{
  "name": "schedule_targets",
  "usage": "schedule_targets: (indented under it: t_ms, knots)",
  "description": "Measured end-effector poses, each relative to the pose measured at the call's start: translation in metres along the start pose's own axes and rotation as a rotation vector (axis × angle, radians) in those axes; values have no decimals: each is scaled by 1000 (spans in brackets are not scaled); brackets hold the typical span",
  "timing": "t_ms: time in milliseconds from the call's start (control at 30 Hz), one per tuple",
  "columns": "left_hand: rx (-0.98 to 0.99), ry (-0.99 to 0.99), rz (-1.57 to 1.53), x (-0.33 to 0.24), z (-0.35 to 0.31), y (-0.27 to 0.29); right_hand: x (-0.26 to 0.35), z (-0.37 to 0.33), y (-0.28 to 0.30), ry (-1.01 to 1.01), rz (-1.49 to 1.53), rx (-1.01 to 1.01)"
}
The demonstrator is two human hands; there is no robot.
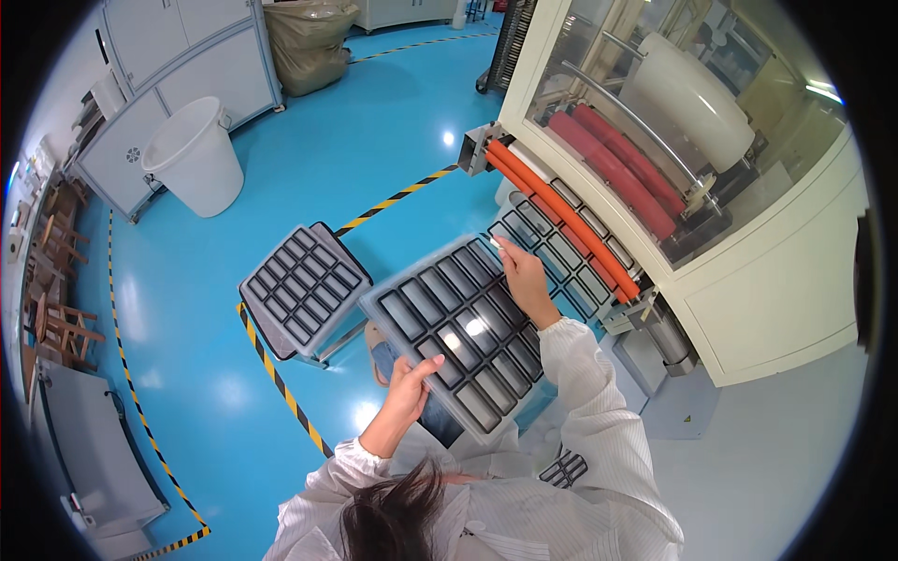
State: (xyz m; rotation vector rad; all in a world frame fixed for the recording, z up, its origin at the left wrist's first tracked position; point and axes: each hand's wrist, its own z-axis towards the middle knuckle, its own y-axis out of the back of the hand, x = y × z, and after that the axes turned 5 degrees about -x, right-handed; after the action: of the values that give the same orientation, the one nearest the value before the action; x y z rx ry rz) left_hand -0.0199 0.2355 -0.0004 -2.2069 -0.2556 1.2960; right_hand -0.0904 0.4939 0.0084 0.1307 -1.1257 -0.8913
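Note:
A clear, stiff plastic sheet [456, 314] with a grid of black rectangular frames hangs tilted in front of me. At its lower left edge my left hand [406, 396] is closed, the thumb lying over the top face. My right hand [527, 282] pinches the upper right edge, where a small white bit shows at the fingertips. Just beyond that hand, a similar framed sheet [561, 252] lies under the orange roller [567, 217] of a cream machine. To the left, more framed sheets [304, 286] lie on a small stand.
The cream machine [767, 318] fills the right side, with red rollers [617, 173] behind a clear window. A white bin [201, 159] stands at the far left near grey cabinets, beside a large brown bag [311, 47]. Yellow-black tape [281, 383] marks the blue floor.

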Motion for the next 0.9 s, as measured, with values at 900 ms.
schedule_targets:
  t_ms: [900]
  knots:
    - [-169, 18, 35, -4, -19, 51, 11, -46, -4, 83, -312, 231]
